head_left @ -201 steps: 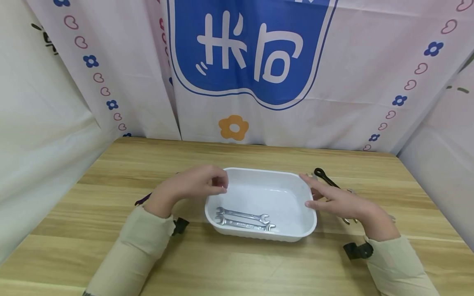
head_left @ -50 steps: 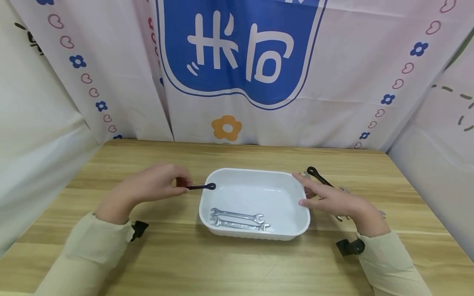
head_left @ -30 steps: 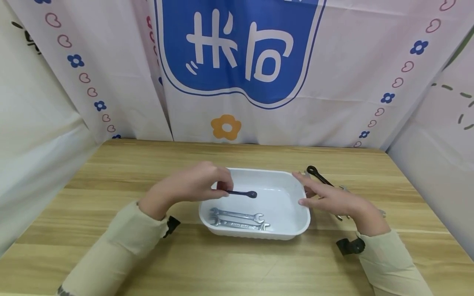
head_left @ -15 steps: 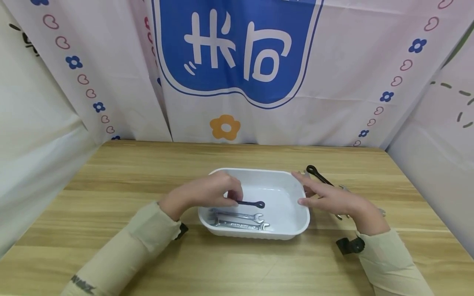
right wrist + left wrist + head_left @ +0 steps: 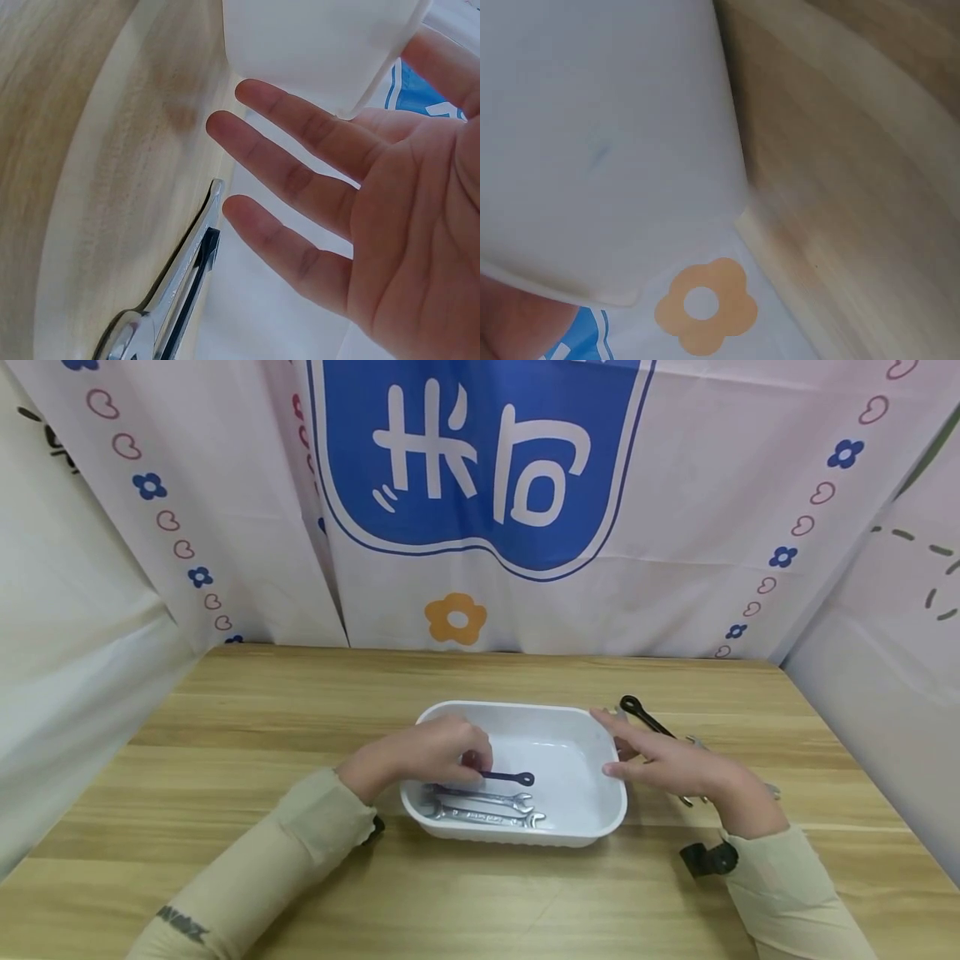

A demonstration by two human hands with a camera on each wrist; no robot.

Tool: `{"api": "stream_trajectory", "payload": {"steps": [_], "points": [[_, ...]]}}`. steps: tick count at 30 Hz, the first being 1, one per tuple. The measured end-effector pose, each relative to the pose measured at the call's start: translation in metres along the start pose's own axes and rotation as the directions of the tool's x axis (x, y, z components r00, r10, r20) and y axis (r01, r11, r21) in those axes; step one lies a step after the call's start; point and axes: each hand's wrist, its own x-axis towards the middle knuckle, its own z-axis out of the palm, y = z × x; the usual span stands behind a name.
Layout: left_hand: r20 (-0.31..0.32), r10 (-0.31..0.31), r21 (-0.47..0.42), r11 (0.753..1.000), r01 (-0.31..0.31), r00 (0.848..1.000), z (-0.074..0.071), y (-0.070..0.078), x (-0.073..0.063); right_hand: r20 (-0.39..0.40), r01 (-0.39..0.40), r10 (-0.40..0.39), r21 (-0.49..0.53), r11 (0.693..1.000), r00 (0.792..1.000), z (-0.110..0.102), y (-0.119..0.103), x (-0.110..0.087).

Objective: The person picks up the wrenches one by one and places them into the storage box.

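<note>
My left hand [image 5: 442, 752] reaches over the left side of a white tray [image 5: 581, 764], its fingers curled around one end of a dark combination wrench [image 5: 517, 778]. That wrench's ring end points right, low inside the tray. Just in front of it lie two silver open-end wrenches, an inner one [image 5: 495, 797] and a front one [image 5: 487, 816]. At the tray's right end, my right hand [image 5: 675, 764] rests against the rim with fingers spread and fairly straight; its palm [image 5: 416, 225] shows in the right wrist view. The left wrist view shows mostly the tray's outer wall [image 5: 607, 135].
Beyond my right hand lie a black ring-ended wrench [image 5: 647, 717] and several silver wrenches, partly hidden by the hand. One silver wrench [image 5: 176, 289] shows close up in the right wrist view. A printed cloth [image 5: 675, 585] hangs behind the wooden table [image 5: 480, 902].
My left hand, bare earlier, picked up the dark wrench at the left, carried it right over the rim and lowered it beside the silver wrenches. My right hand has stayed at the tray.
</note>
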Motion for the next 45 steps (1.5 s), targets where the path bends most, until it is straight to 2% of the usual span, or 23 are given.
{"api": "stream_trajectory", "payload": {"steps": [10,23,33,45], "points": [[0.015,-0.009,0.014,1.0,0.009,1.0,0.002,-0.0019,0.0031,0.007,0.003,-0.003,0.012,1.0,1.0,-0.0006,-0.0012,0.0002],[0.073,-0.081,-0.003,0.997,0.082,0.994,0.0042,-0.0015,0.0044,0.011,0.018,-0.018,0.01,1.0,1.0,0.0,-0.0008,-0.0004],[0.07,-0.093,-0.001,0.996,0.093,0.993,0.0047,-0.0014,0.0057,0.016,0.021,-0.022,0.024,0.999,1.0,-0.0002,-0.0006,0.0001],[0.05,-0.084,0.042,0.996,0.082,0.995,0.0049,-0.003,0.0052,0.017,0.018,-0.019,0.026,1.0,1.0,0.0004,0.0001,0.0005]]}}
